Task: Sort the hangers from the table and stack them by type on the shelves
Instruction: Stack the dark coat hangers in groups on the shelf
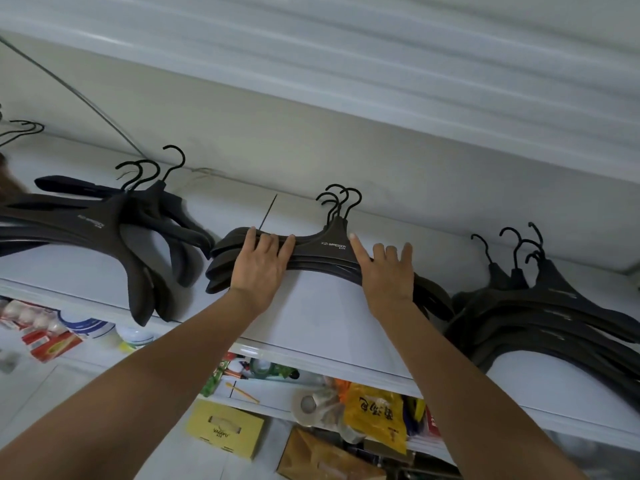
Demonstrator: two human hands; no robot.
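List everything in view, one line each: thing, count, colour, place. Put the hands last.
middle hanger stack: three hooks showing, dark, shelf centre, under both hands
left hanger pile: several, dark, shelf left
right hanger pile: several, dark, shelf right
shelf: one, white, across the frame
yellow box: one, below the shelf
yellow bag: one, right of the box
left hand: one, resting on the stack's left arm
right hand: one, fingers spread on its right arm

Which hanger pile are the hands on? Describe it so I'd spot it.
On the white shelf lie piles of dark hangers. Take the middle pile, between the sprawled left pile and bigger right pile. Only it has the left hand and right hand on it.
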